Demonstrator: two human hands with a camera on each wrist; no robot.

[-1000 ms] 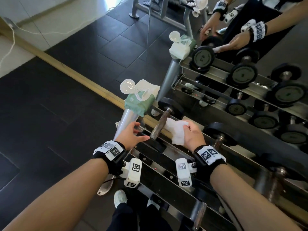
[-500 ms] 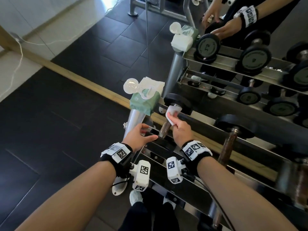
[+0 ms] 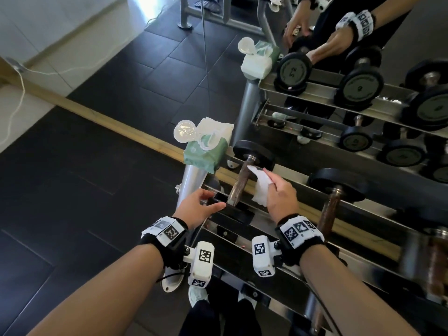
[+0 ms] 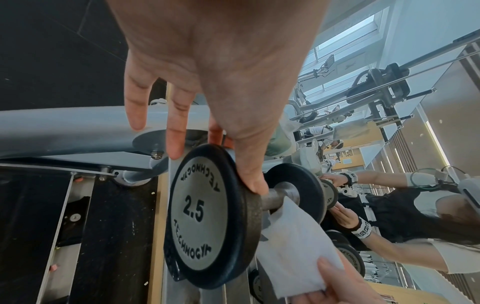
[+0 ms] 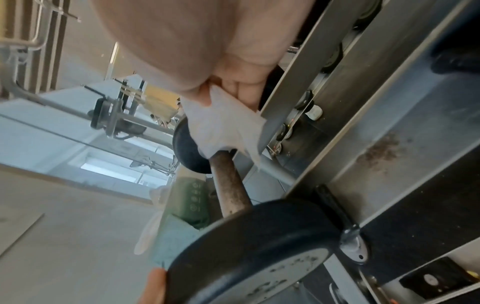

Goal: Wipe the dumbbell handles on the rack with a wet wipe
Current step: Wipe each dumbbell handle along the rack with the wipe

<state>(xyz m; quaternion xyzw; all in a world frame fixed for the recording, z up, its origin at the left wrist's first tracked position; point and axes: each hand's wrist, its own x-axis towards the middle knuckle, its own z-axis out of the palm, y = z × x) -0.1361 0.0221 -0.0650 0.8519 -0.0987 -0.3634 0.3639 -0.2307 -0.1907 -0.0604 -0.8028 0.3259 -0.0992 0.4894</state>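
1. Your left hand [image 3: 196, 207] sits on the near plate of the small dumbbell [image 4: 207, 216], the one marked 2.5. The thumb presses its rim and the other fingers are straight and a bit spread.
2. Your right hand [image 3: 281, 197] pinches the white wipe [image 3: 260, 187] between thumb and fingers. It's just right of the rusty handle [image 3: 238, 185], and the wipe's corner reaches the far end by the far plate.
3. That dumbbell lies at the left end of the steel rack [image 3: 286, 219]. Two more rusty-handled dumbbells are in view to its right, the nearer one [image 3: 332, 197] well apart.
4. One green wipe pack [image 3: 206, 151] sits on the rack's post just left of the far plate, with its clear lid flipped open and a wipe poking out.
5. Behind it all is a mirror [image 3: 363, 69] showing the rack and your hands again.
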